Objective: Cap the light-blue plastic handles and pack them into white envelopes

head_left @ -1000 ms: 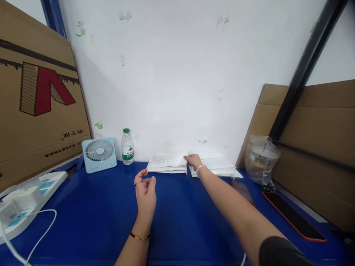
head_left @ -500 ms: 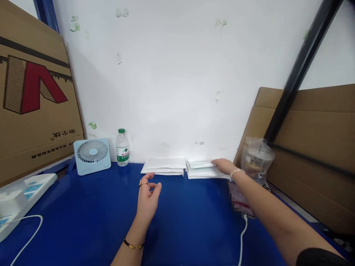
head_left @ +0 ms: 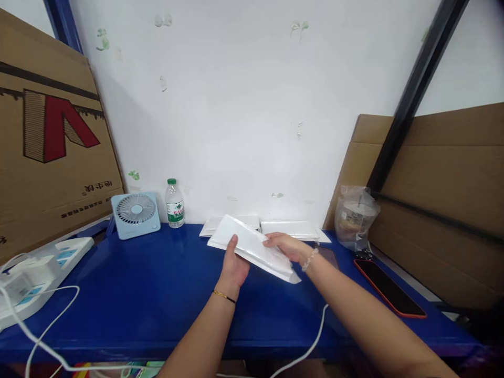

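Both my hands hold one flat white packet (head_left: pixel 252 245) above the blue table (head_left: pixel 157 294). My left hand (head_left: pixel 233 265) grips its near left edge, thumb on top. My right hand (head_left: pixel 286 247) clasps the right part, fingers curled over it. Behind the packet, against the white wall, lie two low stacks of similar white packets: the left stack (head_left: pixel 210 227) and the right stack (head_left: pixel 291 229).
A small light-blue fan (head_left: pixel 136 214) and a water bottle (head_left: pixel 174 203) stand at the back left. A power strip (head_left: pixel 43 273) with white cables lies at the far left. A bagged cup (head_left: pixel 354 216) and an orange-edged phone (head_left: pixel 389 287) are at the right. Cardboard boxes flank both sides.
My right hand lifted a white packet from the right stack and brought it toward me. My left hand, empty before, moved up and took hold of the packet.
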Tool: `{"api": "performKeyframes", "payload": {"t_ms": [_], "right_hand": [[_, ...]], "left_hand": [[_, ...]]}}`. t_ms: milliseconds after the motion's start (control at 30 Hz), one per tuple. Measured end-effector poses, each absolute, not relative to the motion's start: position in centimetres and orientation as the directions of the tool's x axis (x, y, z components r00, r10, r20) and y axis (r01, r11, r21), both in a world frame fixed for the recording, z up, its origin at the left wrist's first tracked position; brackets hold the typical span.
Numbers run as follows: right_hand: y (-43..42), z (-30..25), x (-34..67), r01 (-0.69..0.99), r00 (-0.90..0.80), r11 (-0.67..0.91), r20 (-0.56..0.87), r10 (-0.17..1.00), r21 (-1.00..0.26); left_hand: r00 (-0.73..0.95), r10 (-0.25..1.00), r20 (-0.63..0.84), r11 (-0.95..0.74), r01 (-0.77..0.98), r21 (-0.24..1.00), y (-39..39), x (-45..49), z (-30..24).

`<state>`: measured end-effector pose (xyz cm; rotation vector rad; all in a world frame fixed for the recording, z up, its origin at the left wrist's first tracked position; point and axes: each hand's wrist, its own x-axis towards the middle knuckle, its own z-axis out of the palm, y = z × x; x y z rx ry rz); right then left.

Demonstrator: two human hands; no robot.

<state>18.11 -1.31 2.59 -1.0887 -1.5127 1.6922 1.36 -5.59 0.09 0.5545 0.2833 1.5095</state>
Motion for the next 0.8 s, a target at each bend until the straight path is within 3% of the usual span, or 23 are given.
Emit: {"api": "performKeyframes", "payload": {"t_ms": [100,200,333,667,800], "right_hand": [[-1.4,0.1,16.3,0.128,-0.47,-0.088,-0.139,0.871,-0.988],[-1.3,-1.7,16.5,0.288,-0.279,0.177,0.094,0.956,-0.941],[-2.0,-4.1,17.4,0.551,-0.134,0.31,0.284,0.949,-0.775],[-3.5,-5.7,16.6,0.779,-0.289,0.433,0.351,0.89,-0.454],[-3.6,-5.5,16.7,0.807,-0.299,0.424,0.335,0.893,-0.411]], "left_hand": [[-0.066,0.996,0.063,-0.087,-0.894,0.44,-4.6,1.2,-0.5],[-0.264,0.964,-0.002,-0.233,-0.856,0.462,-3.9,0.8,-1.2],[-0.432,0.898,0.077,-0.406,-0.75,0.522,-3.6,1.3,-0.9],[-0.558,0.771,0.307,-0.598,-0.467,0.652,-3.6,2.5,1.2],[-0.551,0.755,0.355,-0.6,-0.362,0.713,-3.7,1.9,2.1]]}}
